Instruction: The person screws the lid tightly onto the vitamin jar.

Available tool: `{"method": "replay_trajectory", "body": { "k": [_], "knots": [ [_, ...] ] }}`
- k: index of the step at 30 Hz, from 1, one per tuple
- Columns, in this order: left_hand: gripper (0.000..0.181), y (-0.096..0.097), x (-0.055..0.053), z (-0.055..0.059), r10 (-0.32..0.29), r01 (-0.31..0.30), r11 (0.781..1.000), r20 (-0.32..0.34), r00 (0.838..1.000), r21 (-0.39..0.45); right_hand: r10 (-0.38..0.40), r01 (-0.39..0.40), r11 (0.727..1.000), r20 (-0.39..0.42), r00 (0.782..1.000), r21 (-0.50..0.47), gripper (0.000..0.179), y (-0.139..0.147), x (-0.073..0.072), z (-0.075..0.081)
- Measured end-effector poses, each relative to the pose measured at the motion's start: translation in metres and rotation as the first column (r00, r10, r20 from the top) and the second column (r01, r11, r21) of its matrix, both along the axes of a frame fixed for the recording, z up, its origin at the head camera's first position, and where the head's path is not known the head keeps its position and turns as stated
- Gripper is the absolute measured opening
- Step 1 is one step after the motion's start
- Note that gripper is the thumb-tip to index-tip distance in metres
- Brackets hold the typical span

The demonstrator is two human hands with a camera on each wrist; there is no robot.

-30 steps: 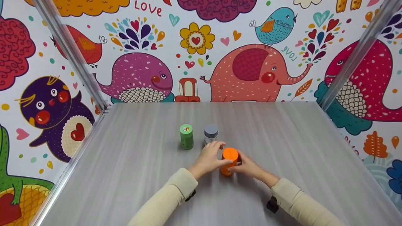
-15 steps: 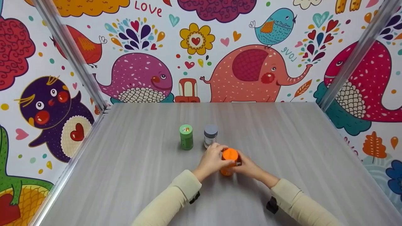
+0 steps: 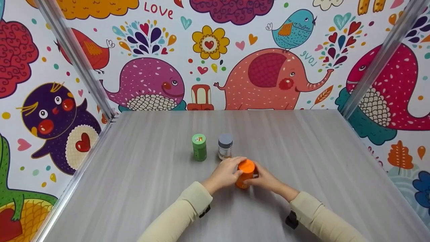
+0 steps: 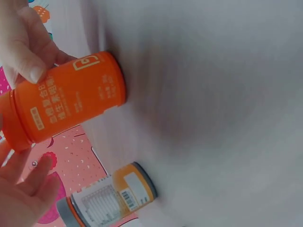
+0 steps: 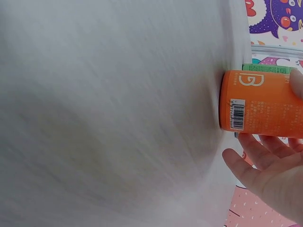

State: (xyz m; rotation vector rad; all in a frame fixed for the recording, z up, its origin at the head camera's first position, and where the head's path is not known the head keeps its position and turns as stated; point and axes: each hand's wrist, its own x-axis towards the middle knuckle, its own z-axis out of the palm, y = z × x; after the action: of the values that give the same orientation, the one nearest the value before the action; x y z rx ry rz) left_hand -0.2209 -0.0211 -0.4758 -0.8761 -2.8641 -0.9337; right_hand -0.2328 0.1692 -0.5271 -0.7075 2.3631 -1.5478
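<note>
An orange bottle (image 3: 247,174) stands upright on the grey table, its screw cap (image 3: 246,165) on top. My left hand (image 3: 224,173) grips around the cap from the left, thumb in front and fingers behind. Lower down, my right hand (image 3: 267,176) holds the bottle's body from the right. In the left wrist view, light lettering covers the orange bottle (image 4: 71,97), and fingertips of my left hand (image 4: 26,189) are at its cap. The right wrist view shows a barcode on the orange bottle (image 5: 255,104) above my right hand (image 5: 272,177).
Behind my left hand stands a bottle with a grey cap (image 3: 225,146), its label white and yellow in the left wrist view. A green bottle (image 3: 199,148) stands to its left. Cartoon-printed walls and metal posts (image 3: 373,64) border the table (image 3: 151,168).
My left hand shifted toward the cap, then slightly back, its fingers and thumb moving around the rim. The right hand and the bottle have stayed in place.
</note>
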Motion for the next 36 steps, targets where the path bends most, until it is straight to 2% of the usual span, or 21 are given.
{"method": "replay_trajectory", "body": {
  "k": [2,4,7,10,15,20,25,28,36],
  "knots": [
    [0.043,0.001,0.001,0.000,0.001,-0.001,1.000,-0.012,1.000,-0.014,0.004,-0.004,1.000,-0.007,1.000,0.003,0.071,0.001,0.000,0.000],
    [0.046,0.002,0.001,-0.002,0.034,-0.035,0.999,-0.027,0.999,-0.010,0.014,-0.014,1.000,-0.031,0.999,0.005,0.072,0.001,0.000,-0.001],
    [0.054,0.005,0.005,-0.004,0.125,-0.124,0.992,-0.052,0.991,0.029,0.037,-0.038,0.999,-0.073,0.997,-0.015,0.071,0.002,0.001,-0.002],
    [0.061,0.009,0.008,-0.007,0.219,-0.216,0.975,-0.058,0.974,0.050,0.042,-0.044,0.999,-0.095,0.995,-0.022,0.069,0.002,0.002,-0.003],
    [0.058,0.016,0.011,-0.010,0.292,-0.289,0.955,-0.040,0.956,0.071,0.016,-0.015,1.000,-0.032,0.999,0.006,0.069,0.002,0.001,-0.002],
    [0.054,0.017,0.011,-0.011,0.278,-0.273,0.954,-0.027,0.960,0.122,-0.007,0.007,1.000,0.012,1.000,0.018,0.067,0.001,0.000,-0.002],
    [0.054,0.015,0.011,-0.010,0.240,-0.231,0.967,-0.080,0.968,0.104,-0.020,0.020,1.000,0.010,1.000,-0.008,0.067,0.001,0.001,0.000],
    [0.056,0.012,0.010,-0.009,0.207,-0.199,0.976,-0.091,0.974,0.086,-0.018,0.018,1.000,0.003,1.000,-0.004,0.067,0.001,0.001,0.000],
    [0.053,0.003,0.006,-0.010,0.098,-0.093,0.993,-0.058,0.993,0.078,0.010,-0.010,1.000,-0.006,1.000,-0.005,0.071,0.002,0.001,0.000]
  ]
}}
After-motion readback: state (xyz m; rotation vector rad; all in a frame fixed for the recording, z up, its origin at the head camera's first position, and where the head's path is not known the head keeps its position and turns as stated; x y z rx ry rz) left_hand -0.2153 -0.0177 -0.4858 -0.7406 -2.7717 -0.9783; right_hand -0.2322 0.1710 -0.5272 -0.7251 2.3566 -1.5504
